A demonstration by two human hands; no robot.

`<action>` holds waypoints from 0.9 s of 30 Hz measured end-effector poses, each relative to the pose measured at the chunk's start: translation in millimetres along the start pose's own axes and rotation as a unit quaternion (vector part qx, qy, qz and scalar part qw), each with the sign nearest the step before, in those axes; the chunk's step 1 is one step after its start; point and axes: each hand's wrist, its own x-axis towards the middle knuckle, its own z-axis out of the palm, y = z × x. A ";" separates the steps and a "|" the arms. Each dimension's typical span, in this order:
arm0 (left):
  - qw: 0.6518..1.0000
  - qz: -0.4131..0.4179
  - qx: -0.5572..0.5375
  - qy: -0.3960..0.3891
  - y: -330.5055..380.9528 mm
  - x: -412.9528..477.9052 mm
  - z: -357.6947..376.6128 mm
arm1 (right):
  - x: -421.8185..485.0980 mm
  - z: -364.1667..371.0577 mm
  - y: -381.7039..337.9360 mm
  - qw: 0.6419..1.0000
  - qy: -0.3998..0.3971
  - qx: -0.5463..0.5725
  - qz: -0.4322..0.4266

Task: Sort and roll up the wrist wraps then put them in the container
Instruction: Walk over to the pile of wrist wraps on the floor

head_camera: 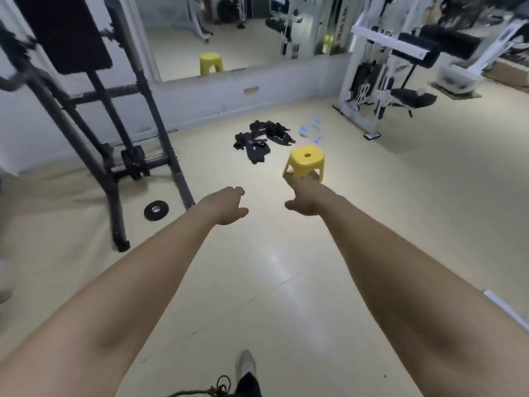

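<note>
A black rack (134, 116) stands well left of the yellow stool (307, 161), a weight plate (156, 210) by its foot; the left hand (226, 206) hangs left of the stool, fingers loosely curled, holding nothing; the wrist wraps (260, 138) lie heaped on the floor beyond the stool's left; the right hand (303, 196) appears to grip the stool's lower rim; the blurred clear container (310, 130) sits just behind the stool.

Before you, the cream floor (400, 224) carries a heap of black wrist wraps (262, 140), a clear container (310, 130) just beside them, and a black weight plate (156, 210) near the rack's foot (120, 245).
</note>
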 end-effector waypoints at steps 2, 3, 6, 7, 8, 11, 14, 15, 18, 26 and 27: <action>1.000 -0.015 -0.012 -0.002 -28.7 32.1 -20.0 | 46.0 -12.4 -20.1 1.000 -0.011 -0.024 -0.011; 1.000 -0.020 -0.016 -0.004 -41.6 48.2 -31.1 | 67.6 -19.4 -28.4 0.999 -0.014 -0.028 -0.014; 1.000 -0.022 -0.020 0.003 -74.7 102.0 -63.3 | 126.4 -42.7 -45.3 0.999 -0.012 -0.025 -0.020; 0.999 -0.023 -0.022 0.003 -83.2 119.3 -73.7 | 143.7 -50.2 -48.7 1.000 -0.012 -0.020 -0.020; 0.999 -0.024 -0.022 0.001 -90.4 137.2 -82.7 | 160.6 -56.9 -50.6 1.000 -0.017 -0.016 -0.019; 0.999 -0.028 -0.011 -0.011 -106.3 197.9 -104.6 | 219.0 -72.7 -45.8 1.000 -0.026 -0.005 -0.015; 1.000 -0.020 -0.002 -0.018 -114.0 266.7 -125.4 | 289.9 -83.6 -29.9 0.999 -0.035 0.020 -0.005; 1.000 -0.018 0.004 -0.018 -116.1 292.1 -132.3 | 315.2 -87.4 -23.5 0.999 -0.038 0.025 -0.004; 0.999 -0.006 0.025 -0.023 -119.7 375.1 -158.2 | 395.7 -103.0 -0.8 0.999 -0.040 0.028 -0.001; 1.000 -0.004 0.017 -0.018 -130.9 580.3 -261.3 | 614.5 -194.4 48.2 0.997 -0.073 0.032 0.025; 1.000 -0.005 0.009 -0.020 -134.6 599.9 -272.6 | 639.5 -207.7 49.1 0.997 -0.071 0.032 0.018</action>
